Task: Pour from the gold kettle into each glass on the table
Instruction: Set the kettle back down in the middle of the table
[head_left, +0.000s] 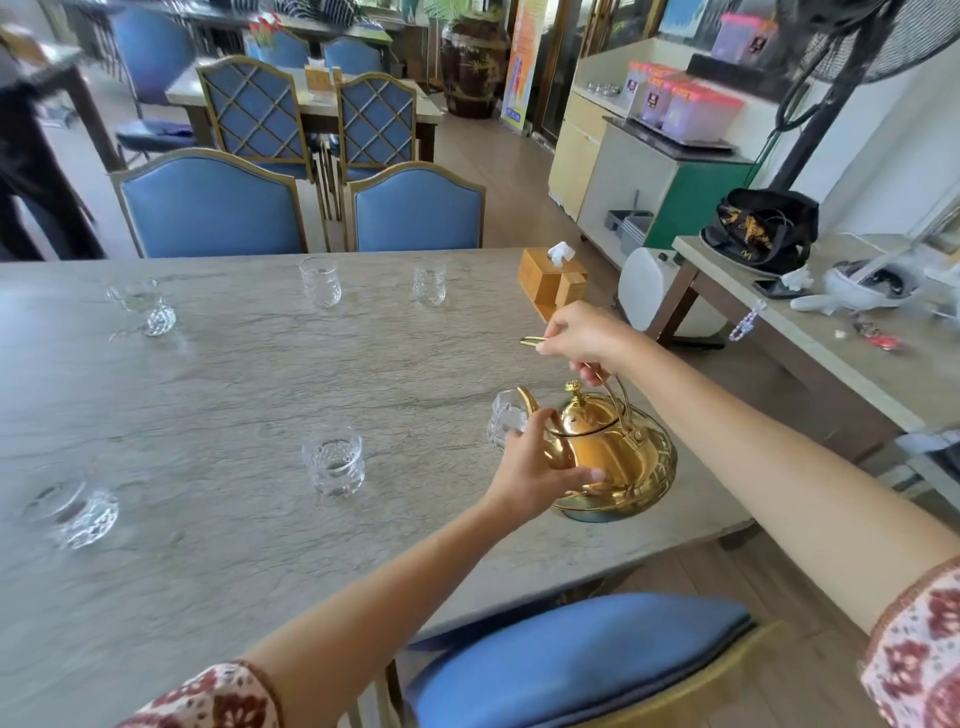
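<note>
Gold kettle (615, 457): polished metal, bulbous, with a curved spout and knobbed lid. It was at the right near edge of the surface (260, 374); resting or just lifted, unclear.

Right hand (587, 338) gripped the thin arched handle; left hand (535, 467) curled round the belly.

The spout was beside the nearest glass (504, 415).

Other glasses (332, 460): clear, cut-patterned, seemingly unfilled, so pouring was judged barely begun.

Surface: grey, stone-grained.

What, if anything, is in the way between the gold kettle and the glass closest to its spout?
Nothing visible. The closest glass stands right at the spout of the gold kettle. The right hand grips the handle, and the left hand holds the kettle's body beside that glass.
</note>
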